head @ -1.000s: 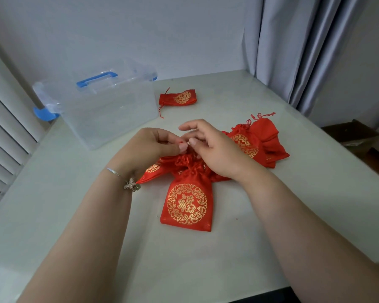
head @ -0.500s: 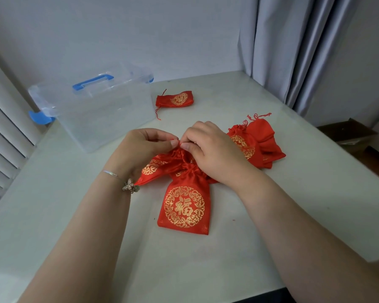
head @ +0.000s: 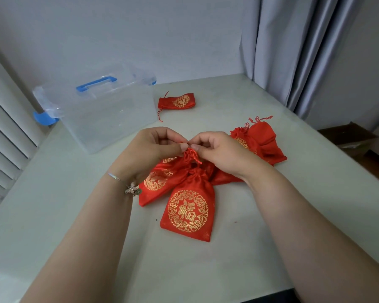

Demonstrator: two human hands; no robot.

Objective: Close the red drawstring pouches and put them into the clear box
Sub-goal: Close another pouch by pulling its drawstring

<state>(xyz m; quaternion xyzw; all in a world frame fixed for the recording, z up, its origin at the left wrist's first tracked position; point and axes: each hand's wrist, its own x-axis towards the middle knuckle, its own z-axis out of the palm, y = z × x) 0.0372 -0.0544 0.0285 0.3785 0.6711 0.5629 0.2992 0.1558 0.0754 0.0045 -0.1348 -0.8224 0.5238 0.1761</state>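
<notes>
Both hands have lifted slightly since a second ago and drawn a little apart, and the neck of the front pouch is now bunched tighter.

Nearest the viewer, the front pouch, red with a round gold emblem, lies flat on the pale worktop, its gathered neck pointing away. At that neck the left hand and the right hand meet fingertip to fingertip; each grip pinches the red drawstring, apparently pulling it closed. A bracelet circles the left wrist.

Partly under the hands, a second pouch angles off to the left. A pile of pouches lies just beyond the right hand, at least one with its neck already cinched; how many are there cannot be told.

Farther back, a single pouch lies on its side, cord trailing, just beside the clear box. The box, with blue handle and latches, sits at the far left with its lid looking shut, and no red shows inside.

Judged from this, the task is at an early stage: closing is under way, and no pouch is boxed yet.
</notes>
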